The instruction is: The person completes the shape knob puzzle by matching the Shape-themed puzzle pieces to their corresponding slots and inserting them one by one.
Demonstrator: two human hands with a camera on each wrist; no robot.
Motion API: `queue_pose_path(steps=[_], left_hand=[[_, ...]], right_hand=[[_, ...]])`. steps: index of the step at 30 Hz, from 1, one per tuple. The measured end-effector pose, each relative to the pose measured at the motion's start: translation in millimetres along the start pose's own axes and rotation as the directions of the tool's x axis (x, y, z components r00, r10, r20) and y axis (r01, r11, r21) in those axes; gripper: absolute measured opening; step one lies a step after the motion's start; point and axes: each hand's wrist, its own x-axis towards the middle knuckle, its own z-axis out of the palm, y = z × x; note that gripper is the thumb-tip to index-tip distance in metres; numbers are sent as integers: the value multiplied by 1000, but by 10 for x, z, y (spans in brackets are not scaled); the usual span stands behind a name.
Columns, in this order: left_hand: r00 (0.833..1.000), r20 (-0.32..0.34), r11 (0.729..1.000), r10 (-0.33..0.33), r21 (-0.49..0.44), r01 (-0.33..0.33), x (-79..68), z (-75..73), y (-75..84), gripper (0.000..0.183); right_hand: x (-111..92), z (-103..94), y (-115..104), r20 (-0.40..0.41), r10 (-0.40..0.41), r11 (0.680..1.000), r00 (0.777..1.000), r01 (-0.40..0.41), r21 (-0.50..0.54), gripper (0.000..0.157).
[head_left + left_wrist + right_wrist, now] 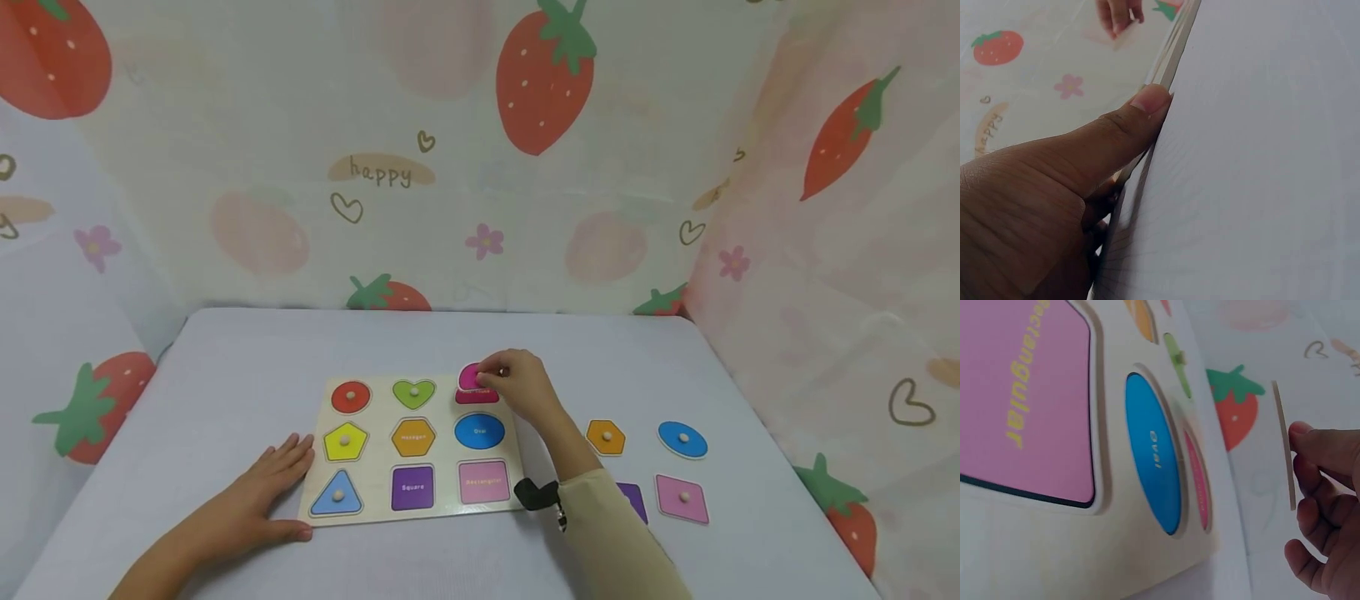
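Observation:
My right hand (521,383) pinches a magenta knobbed puzzle piece (468,378) above the board's far right corner. In the right wrist view that piece (1284,447) appears edge-on, raised off the board. Partly covered below it is a magenta recess (477,398). The wooden shape board (378,479) lies flat on the table. My left hand (258,492) rests at its left edge with fingers extended, the thumb (1116,128) against the board's rim. A red circle (351,397), green heart (414,393), yellow pentagon (346,442) and blue triangle (337,493) sit in the board.
Printed recesses show for the hexagon (413,437), oval (480,432), square (412,487) and rectangle (483,482). Right of the board lie an orange hexagon (605,437), blue oval (682,439), pink rectangle (682,498) and purple square (635,500), partly behind the right sleeve (615,533).

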Motion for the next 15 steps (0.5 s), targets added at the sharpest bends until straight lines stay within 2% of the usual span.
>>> queue_pose_path(steps=[8,15], left_hand=[[1000,12,1000,-23,-18,23,-23,9,-14,118],[1000,1,1000,-23,-6,23,-10,-7,16,117]], right_hand=[[28,169,49,55,95,994,994,-98,53,17],[46,270,118,40,145,989,989,-145,16,17]])
